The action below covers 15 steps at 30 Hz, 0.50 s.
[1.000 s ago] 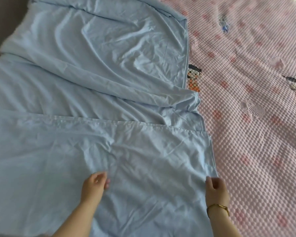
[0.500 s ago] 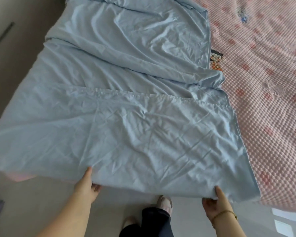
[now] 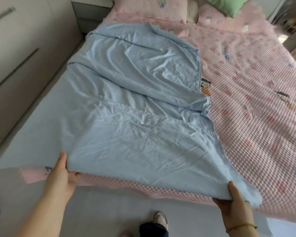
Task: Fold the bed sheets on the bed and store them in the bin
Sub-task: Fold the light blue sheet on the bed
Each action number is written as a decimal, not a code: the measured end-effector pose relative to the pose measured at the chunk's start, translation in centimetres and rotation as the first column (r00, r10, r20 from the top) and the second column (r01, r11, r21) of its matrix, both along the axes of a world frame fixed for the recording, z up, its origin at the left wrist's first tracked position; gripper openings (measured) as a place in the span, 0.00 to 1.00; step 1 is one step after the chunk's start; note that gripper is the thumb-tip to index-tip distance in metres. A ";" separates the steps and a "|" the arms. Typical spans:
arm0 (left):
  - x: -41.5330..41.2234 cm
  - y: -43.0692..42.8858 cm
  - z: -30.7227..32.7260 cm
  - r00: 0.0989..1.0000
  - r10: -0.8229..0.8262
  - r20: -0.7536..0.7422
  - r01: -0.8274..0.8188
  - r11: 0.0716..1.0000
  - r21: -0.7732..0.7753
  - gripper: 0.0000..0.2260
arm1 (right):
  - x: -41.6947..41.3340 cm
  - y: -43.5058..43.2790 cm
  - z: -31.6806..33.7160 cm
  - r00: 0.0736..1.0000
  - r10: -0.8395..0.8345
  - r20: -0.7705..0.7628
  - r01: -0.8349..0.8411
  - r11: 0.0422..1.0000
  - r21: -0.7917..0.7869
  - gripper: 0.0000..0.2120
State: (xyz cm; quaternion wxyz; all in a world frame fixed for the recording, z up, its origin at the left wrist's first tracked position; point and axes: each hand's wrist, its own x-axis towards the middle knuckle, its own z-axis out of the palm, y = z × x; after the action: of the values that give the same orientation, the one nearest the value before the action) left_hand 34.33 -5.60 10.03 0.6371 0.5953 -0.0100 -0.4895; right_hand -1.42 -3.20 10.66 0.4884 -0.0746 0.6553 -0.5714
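Note:
A light blue bed sheet (image 3: 135, 103) lies wrinkled and partly folded over the left half of the bed, on a pink quilted cover (image 3: 246, 106). Its near edge is lifted off the foot of the bed. My left hand (image 3: 61, 175) grips that edge at the left, thumb on top and fingers under the cloth. My right hand (image 3: 234, 204) pinches the near right corner the same way. A loose flap of the sheet spreads left beyond my left hand. No bin is in view.
Pink pillows (image 3: 152, 7) and a green pillow (image 3: 229, 4) sit at the head of the bed. Grey cabinets (image 3: 24, 45) line the left side. I stand on a pale floor (image 3: 109, 211) at the foot, my shoe (image 3: 159, 219) showing below.
The view has pulled back from the bed. Both hands have drawn the near edge of the sheet toward me and lifted it off the foot of the bed.

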 end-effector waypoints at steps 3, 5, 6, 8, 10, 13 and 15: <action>0.5 2.4 1.7 0.993 -0.031 0.118 0.037 0.998 -0.049 0.11 | 0.2 1.9 1.6 1.000 -0.027 0.004 0.027 0.998 -0.048 0.07; 0.7 4.1 3.1 0.988 -0.012 0.154 0.023 0.997 -0.071 0.11 | 0.0 3.5 2.9 0.998 -0.065 0.010 0.065 0.995 -0.073 0.17; 1.2 4.9 3.1 0.988 -0.002 0.155 0.015 0.997 -0.080 0.10 | -0.1 4.1 3.3 0.998 -0.060 0.005 0.061 0.995 -0.083 0.18; 1.7 6.4 3.9 0.987 0.008 0.158 0.005 0.996 -0.084 0.11 | -0.4 5.4 4.9 1.000 -0.023 0.009 0.024 0.994 -0.107 0.18; 2.0 7.9 4.4 0.981 0.019 0.194 0.000 0.995 -0.096 0.13 | -0.9 6.8 5.8 1.000 -0.019 -0.008 0.018 0.991 -0.130 0.21; 1.5 9.4 5.6 0.980 0.051 0.193 -0.031 0.994 -0.105 0.17 | -1.2 8.9 7.0 0.999 -0.024 -0.044 0.018 0.992 -0.127 0.22; 0.1 10.1 6.8 0.982 0.055 0.183 -0.035 0.993 -0.112 0.20 | -1.0 10.0 7.9 0.998 -0.018 -0.054 0.010 0.991 -0.135 0.25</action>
State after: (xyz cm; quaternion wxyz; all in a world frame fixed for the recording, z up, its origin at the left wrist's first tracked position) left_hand 34.45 4.52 16.84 0.6755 0.6031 -0.0824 -0.4162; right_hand -2.38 6.76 18.59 0.4600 -0.1184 0.6290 -0.6154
